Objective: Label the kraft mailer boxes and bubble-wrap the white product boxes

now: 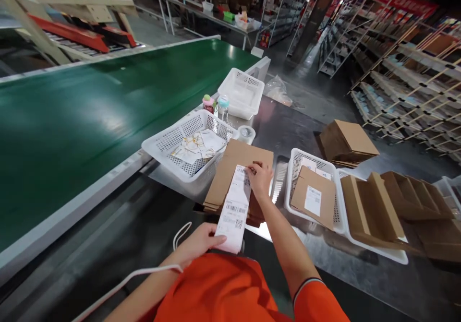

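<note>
A strip of printed white labels [236, 207] with barcodes runs from near my waist up over a stack of flat brown cardboard [225, 168]. My left hand [207, 240] is closed on the strip's lower end, thumb on top. At the strip's upper right edge my right hand [260, 177] has its fingers pinched on the labels, above the cardboard. Left of the stack, a white perforated basket [165, 144] holds papers. To the right, another white basket [293, 168] holds a flat cardboard piece [297, 195] bearing a white label.
A green conveyor belt [108, 101] runs along the left. Behind the stack are a tape roll [246, 133], two bottles and a white bin [241, 91]. Folded cartons [347, 142] and open boxes [370, 211] lie at the right. A white cord [133, 275] crosses my left forearm.
</note>
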